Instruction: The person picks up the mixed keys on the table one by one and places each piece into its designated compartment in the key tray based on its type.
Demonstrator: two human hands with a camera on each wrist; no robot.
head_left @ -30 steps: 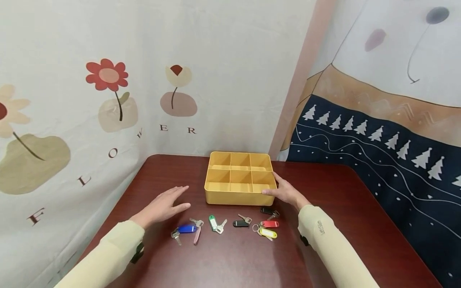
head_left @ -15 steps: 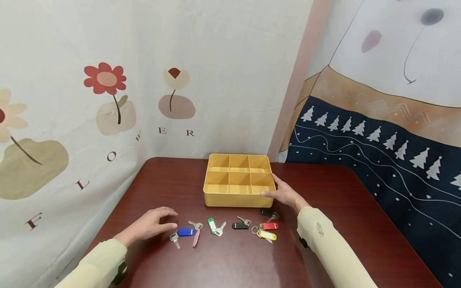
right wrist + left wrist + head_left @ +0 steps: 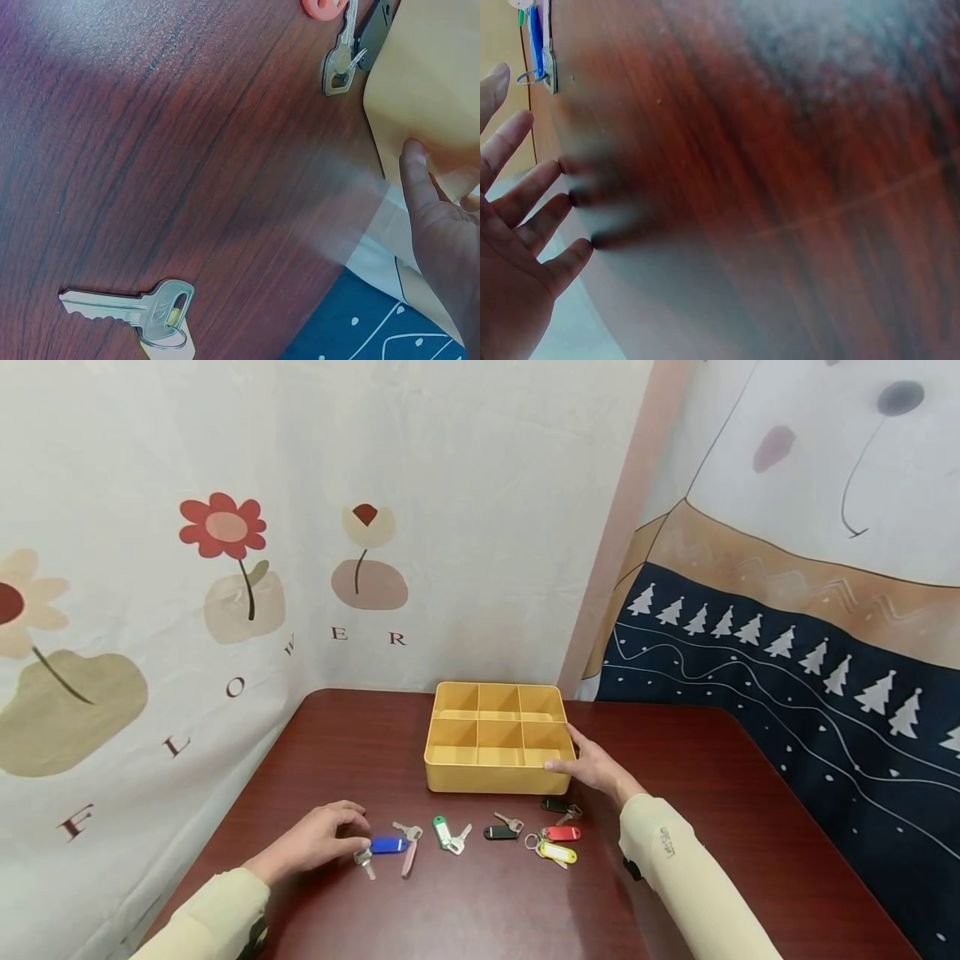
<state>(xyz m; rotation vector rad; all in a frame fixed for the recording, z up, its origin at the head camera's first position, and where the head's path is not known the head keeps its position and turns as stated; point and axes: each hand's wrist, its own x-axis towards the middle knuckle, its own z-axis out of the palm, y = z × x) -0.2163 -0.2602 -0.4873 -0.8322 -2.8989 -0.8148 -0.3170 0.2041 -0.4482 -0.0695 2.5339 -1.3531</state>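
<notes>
In the head view, my left hand [image 3: 318, 839] is low over the table at the left, its thumb tip right by a blue key tag [image 3: 388, 845] with a key [image 3: 364, 861]. Its fingers are spread with nothing between them in the left wrist view. My right hand [image 3: 594, 767] rests at the right front corner of a yellow six-compartment box [image 3: 495, 779]. The thumb [image 3: 417, 176] lies straight against the box's wall in the right wrist view; the other fingers are mostly hidden.
Tagged keys lie in a row before the box: a pink tag [image 3: 409, 858], a green tag [image 3: 441, 832], two black tags, a red tag [image 3: 562, 833] and a yellow tag [image 3: 558, 853]. The dark red table [image 3: 480, 910] meets printed cloth walls at its back.
My left hand has moved left and towards the front, down to the blue tag. The right hand stays at the box's corner.
</notes>
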